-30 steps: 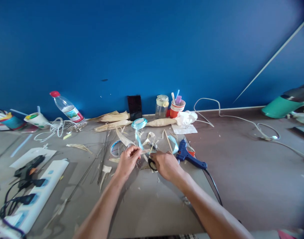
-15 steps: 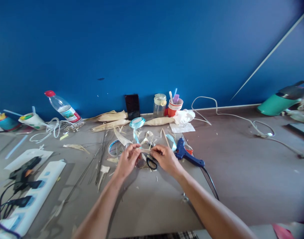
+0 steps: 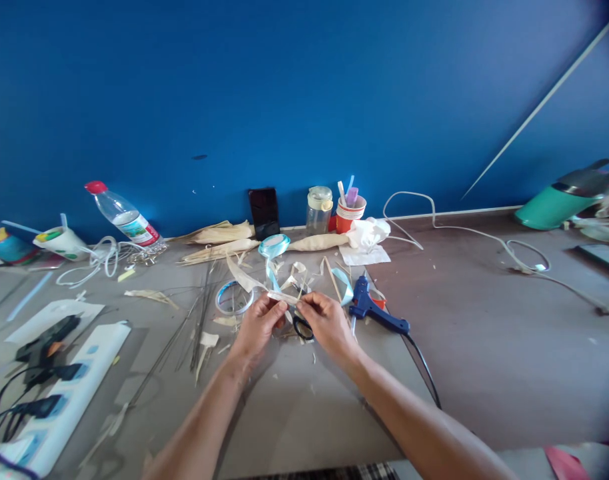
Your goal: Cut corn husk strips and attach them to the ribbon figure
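Between my two hands is a pale, narrow strip of corn husk [image 3: 283, 297], held a little above the table. My left hand [image 3: 260, 325] pinches its left part between thumb and fingers. At its other end, my right hand [image 3: 325, 321] is closed on it in a pinch. Black-handled scissors [image 3: 303, 328] lie just below, partly hidden by the right hand. Past the fingers are husk scraps and a light-blue ribbon roll [image 3: 274, 246]. A roll of tape [image 3: 234, 297] lies beside the left hand, and a blue glue gun [image 3: 372, 307] rests to the right of my right hand.
Thin wires [image 3: 201, 320] lie left of my hands. A white power strip [image 3: 79, 393] with plugs is at the far left. Along the blue wall stand a plastic bottle [image 3: 129, 220], a phone [image 3: 264, 212], a jar [image 3: 319, 212] and paper cups [image 3: 350, 213]. A white cable [image 3: 474, 230] trails right.
The husk strip has turned between my fingers and shows more of its pale surface, its left end now projecting past my left fingertips. Both hands have shifted only slightly.
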`<state>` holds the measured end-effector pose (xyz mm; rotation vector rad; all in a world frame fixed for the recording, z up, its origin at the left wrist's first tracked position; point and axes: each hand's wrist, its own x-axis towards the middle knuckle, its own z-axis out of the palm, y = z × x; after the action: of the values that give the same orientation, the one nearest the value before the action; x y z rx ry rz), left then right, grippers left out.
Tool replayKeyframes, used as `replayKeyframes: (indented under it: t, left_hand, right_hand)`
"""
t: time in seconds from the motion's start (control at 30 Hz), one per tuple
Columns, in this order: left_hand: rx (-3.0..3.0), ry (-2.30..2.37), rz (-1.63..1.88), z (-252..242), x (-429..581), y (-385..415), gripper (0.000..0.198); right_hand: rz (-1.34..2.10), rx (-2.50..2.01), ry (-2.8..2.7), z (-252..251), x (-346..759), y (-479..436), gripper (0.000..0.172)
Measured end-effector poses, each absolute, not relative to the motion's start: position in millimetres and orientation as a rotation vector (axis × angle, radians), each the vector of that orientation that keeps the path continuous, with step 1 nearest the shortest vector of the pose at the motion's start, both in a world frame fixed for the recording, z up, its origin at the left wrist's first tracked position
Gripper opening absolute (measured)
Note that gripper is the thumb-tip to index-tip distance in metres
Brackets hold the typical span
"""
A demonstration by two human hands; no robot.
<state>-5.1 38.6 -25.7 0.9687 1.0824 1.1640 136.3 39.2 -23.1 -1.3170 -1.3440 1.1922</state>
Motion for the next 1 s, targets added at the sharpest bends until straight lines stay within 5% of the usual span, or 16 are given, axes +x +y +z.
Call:
replayKeyframes:
  t: [0.5,1.0]
  left_hand:
    - [1.122,1.534,1.206,-27.0,-27.2,46.5,0.021]
    - [1.217,1.637,1.16,-23.4,-27.5,46.5,0.021]
  right_hand:
    - [0.323,-1.64,-2.476,-12.2,152.1,32.1,0.019]
    - [0.39,-1.674,-2.419,-14.7,150.6,37.5,0.021]
